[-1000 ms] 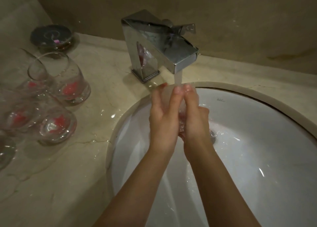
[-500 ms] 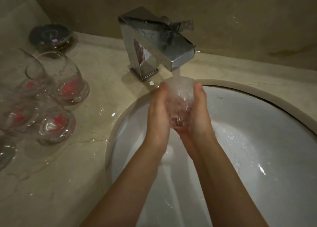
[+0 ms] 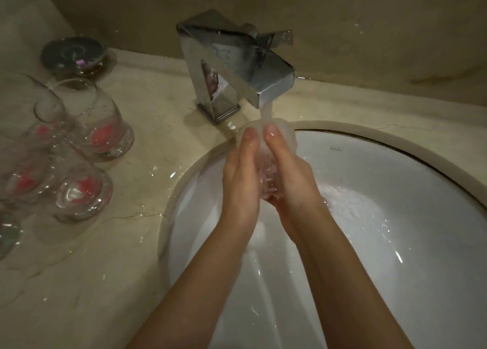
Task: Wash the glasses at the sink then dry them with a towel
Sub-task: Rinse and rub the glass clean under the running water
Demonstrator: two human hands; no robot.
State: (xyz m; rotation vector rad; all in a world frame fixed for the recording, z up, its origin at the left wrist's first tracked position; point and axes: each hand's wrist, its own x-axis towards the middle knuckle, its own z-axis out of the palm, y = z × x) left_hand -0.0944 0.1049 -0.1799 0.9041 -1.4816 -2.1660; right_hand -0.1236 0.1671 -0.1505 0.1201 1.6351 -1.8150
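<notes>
Both hands cup a clear glass under the running chrome faucet, above the white sink basin. My left hand presses its left side, my right hand its right side. Water pours into the glass mouth and foams over the rim. Most of the glass is hidden by my fingers. Several more clear glasses with red marks at their bases lie on the wet counter at left, the nearest ones being a glass and a glass.
A beige marble counter surrounds the basin, wet with puddles. A dark round dish sits in the back left corner by the wall. Water streams down the basin toward the drain.
My fingers have closed back in around the glass, covering more of it than half a second ago. The glass stays under the stream, overflowing.
</notes>
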